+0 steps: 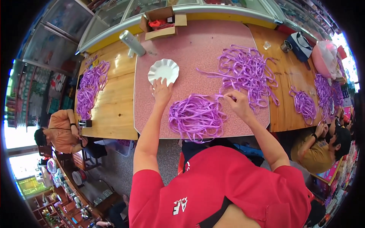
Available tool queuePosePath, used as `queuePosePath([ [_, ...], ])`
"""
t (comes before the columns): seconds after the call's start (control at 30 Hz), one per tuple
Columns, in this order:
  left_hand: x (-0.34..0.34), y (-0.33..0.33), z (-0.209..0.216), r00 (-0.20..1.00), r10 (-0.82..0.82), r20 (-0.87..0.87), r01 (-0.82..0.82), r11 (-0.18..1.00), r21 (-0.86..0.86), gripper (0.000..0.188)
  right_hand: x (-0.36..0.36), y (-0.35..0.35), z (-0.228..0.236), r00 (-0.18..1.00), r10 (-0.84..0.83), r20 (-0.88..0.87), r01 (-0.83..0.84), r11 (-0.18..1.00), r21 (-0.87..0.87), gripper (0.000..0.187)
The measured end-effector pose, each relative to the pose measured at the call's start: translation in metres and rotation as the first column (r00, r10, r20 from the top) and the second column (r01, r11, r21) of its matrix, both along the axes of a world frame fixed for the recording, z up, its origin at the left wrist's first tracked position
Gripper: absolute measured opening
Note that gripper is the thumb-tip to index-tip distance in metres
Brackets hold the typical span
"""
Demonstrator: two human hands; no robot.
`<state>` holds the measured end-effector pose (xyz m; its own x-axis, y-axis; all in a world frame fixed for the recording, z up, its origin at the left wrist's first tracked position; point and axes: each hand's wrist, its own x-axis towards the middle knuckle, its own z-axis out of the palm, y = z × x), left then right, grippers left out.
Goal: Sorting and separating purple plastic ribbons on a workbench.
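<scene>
My left hand [162, 90] reaches over the near rim of a white dish with a scalloped edge [164, 70]. Its fingers are spread and point down into the dish; whatever lies under the fingertips is too small to make out. A strand of purple ribbon [219, 96] runs to my right hand [237, 103], whose thumb and fingers are pinched together on it. Between my forearms, at the table's front edge, lies a loose heap of purple ribbon loops [197, 117]. Farther right, a bigger tangled pile of the same ribbon [245, 72] spreads across the pink mat.
The pink mat [194, 38] covers the middle of a wooden table [118, 102]. A pale cylinder [132, 43] and an open cardboard box [161, 24] stand at the back. More ribbon [91, 87] lies far left. Seated people [61, 131] work at left and right.
</scene>
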<state>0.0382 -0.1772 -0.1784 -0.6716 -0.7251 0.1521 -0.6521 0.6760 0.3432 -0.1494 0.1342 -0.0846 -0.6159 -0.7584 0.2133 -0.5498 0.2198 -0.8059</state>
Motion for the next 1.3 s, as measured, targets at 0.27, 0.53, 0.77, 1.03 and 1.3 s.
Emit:
queuePosePath([
  [0.27,0.005,-0.035,-0.035,0.943,0.026,0.332,-0.036,0.999,0.026,0.079,0.008,0.014,0.006,0.993,-0.003,0.12,-0.003,0.999,0.052,0.014],
  [0.53,-0.031,0.018,0.03,0.903,-0.243,-0.354,0.36,0.878,0.316,0.035,-0.003,-0.004,0.025,0.988,0.007,0.156,-0.009,1.0,0.014,0.012],
  [0.77,-0.059,0.12,0.132,0.848,-0.046,-0.528,0.519,0.277,0.809,0.044,-0.003,-0.021,0.074,0.99,0.143,0.001,-0.142,0.983,-0.115,0.007],
  [1.03,-0.049,0.15,0.168,0.809,-0.15,-0.568,0.572,0.419,0.705,0.039,-0.004,-0.001,0.093,0.966,0.184,-0.18,-0.204,0.974,-0.1,0.007],
  [1.3,-0.04,0.159,0.19,0.797,-0.248,-0.551,0.589,0.519,0.619,0.017,0.011,-0.001,0.094,0.825,0.256,0.503,-0.166,0.962,-0.216,0.011],
])
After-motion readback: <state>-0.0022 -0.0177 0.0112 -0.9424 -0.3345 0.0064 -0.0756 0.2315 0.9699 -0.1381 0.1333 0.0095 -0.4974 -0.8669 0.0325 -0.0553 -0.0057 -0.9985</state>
